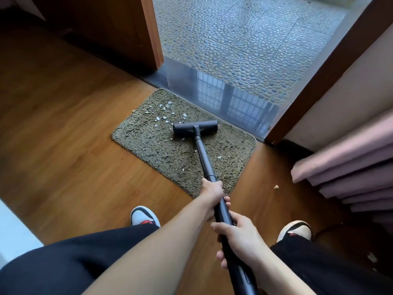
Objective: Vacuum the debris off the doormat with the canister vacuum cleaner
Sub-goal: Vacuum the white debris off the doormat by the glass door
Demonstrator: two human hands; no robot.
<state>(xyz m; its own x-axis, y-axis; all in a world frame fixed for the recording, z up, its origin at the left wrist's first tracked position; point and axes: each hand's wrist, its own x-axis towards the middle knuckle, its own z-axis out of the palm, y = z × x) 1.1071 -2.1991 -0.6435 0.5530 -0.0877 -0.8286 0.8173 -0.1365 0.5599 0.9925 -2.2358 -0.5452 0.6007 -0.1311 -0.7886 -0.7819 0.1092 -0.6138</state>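
L hand, R hand on 1 wand, 1 doormat, dozen-plus chips

Doormat: olive-green shag, rounded corners, lying flat against the threshold.
Debris: pale flakes, possibly shell, clustered on the mat's far left; a few strays nearer.
Floor head: black, T-shaped, resting on the mat beside the cluster.
Wand: black tube, slanting back.
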